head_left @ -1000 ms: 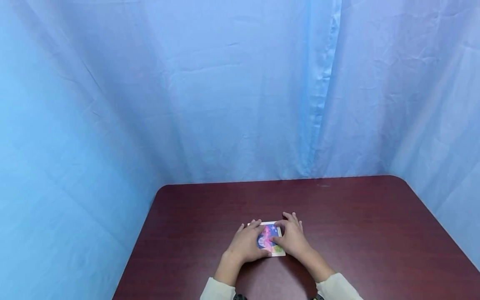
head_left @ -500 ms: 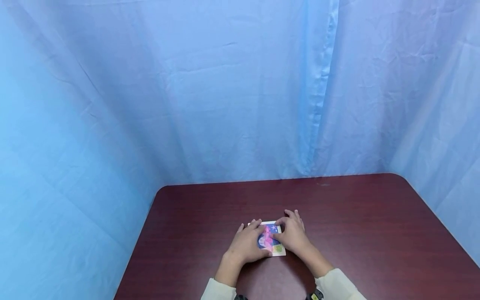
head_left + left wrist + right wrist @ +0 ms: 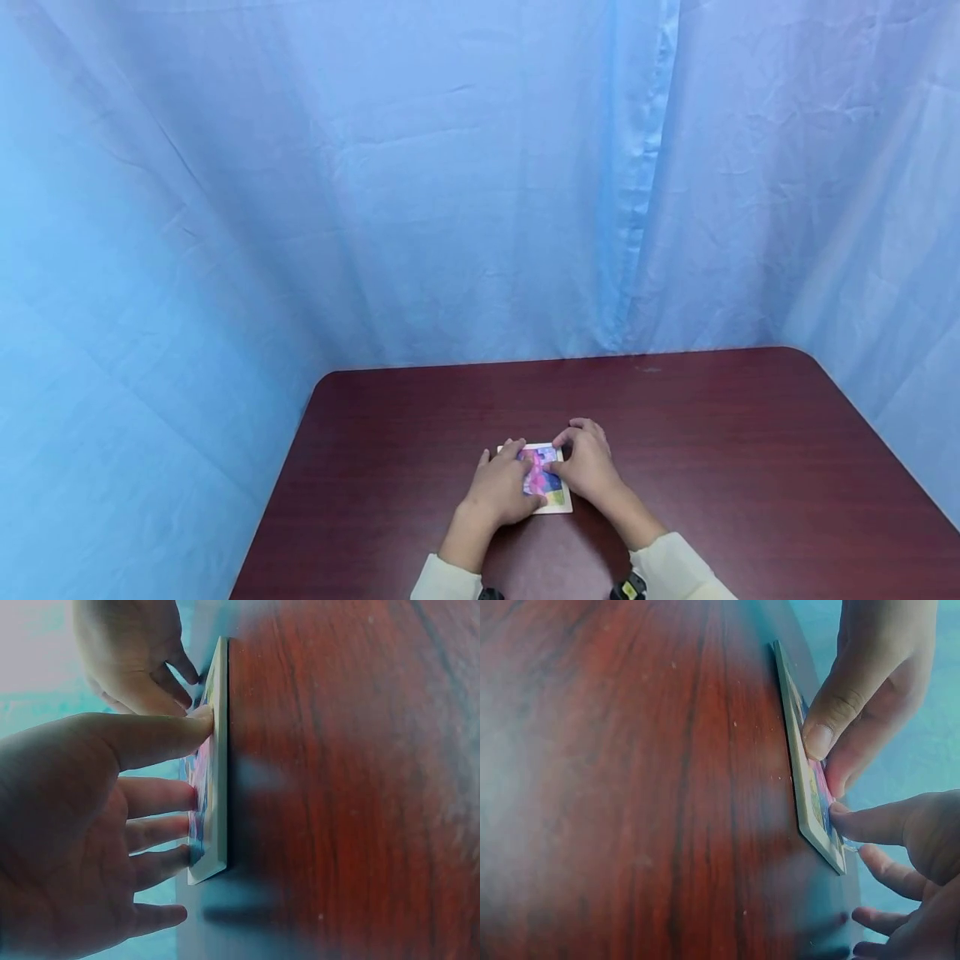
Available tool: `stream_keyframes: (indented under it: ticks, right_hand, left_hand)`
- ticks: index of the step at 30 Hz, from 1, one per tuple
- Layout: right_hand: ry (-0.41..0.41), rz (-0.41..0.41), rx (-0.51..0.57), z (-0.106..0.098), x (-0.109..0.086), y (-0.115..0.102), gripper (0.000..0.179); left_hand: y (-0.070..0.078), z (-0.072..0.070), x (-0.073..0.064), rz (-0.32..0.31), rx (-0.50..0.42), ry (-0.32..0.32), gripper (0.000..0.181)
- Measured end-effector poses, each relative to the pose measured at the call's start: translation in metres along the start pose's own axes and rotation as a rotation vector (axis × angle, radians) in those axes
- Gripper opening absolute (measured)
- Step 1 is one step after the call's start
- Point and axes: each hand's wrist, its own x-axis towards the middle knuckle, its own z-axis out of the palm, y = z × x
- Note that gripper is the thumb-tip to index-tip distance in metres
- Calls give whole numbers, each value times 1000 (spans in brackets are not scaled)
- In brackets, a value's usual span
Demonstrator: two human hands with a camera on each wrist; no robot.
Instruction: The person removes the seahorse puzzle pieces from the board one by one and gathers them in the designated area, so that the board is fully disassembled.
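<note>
Pinning the board point(image 3: 546, 487) flat at the table's point(image 3: 697, 442) near middle!
Left hand point(image 3: 498, 490) spread wide over its left side; right hand point(image 3: 588, 468) narrow at the far right, whether gripping anything I can't tell. Uneven pressure could skid it. Picture up, sides running left-right and near-far, squarish, no clear long axis.

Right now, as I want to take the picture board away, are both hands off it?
No, in the right wrist view the left hand and the right hand both touch the picture board.
</note>
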Motion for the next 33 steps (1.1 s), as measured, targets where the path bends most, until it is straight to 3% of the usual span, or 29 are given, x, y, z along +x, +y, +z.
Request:
stream_keyframes:
  ticks: [6,13,19,24,33]
  right_hand:
    - [5,13,-7,0,-1,-2,29]
    - [-54,17,126,1,-1,-3,35]
    - [-18,13,125,-1,1,1,24]
    - [-7,44,158,-10,3,6,8]
    - [-58,56,162,-29,8,19,14]
  left_hand:
    - [0,0,0,4,9,13,64]
    - [0,0,0,-6,-15,0,64]
    - [0,-1,0,-24,-33,-11,63]
    - [0,-1,0,-23,-28,-8,63]
    - [3,1,-3,-19,24,12,63]
